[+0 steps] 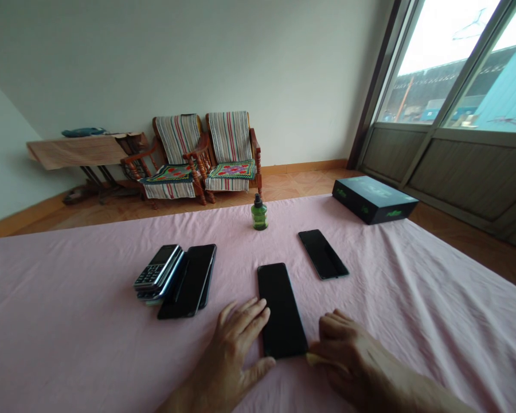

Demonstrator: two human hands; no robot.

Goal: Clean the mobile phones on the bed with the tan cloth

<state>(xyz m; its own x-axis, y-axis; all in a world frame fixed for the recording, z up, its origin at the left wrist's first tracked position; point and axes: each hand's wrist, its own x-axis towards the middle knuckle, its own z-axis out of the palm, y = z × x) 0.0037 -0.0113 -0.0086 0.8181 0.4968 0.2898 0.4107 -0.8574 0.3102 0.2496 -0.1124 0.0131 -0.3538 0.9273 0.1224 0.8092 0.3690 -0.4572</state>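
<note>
A black smartphone [281, 308] lies face up on the pink tablecloth [69, 321] in front of me. My left hand [234, 347] rests open beside its left edge, fingertips and thumb touching the phone. My right hand [348, 353] sits at the phone's lower right corner with its fingers curled over a small yellowish thing [316, 359], possibly a cloth. A second black phone [323, 253] lies further back on the right. On the left sits a pile of phones [176, 276], with a keypad phone [158, 267] on top.
A small green bottle [259, 213] stands at the table's far edge. A dark box [373, 198] sits at the far right corner. Two wooden armchairs [204, 158] and a side table [83, 150] stand against the back wall. Large windows [456, 63] are on the right.
</note>
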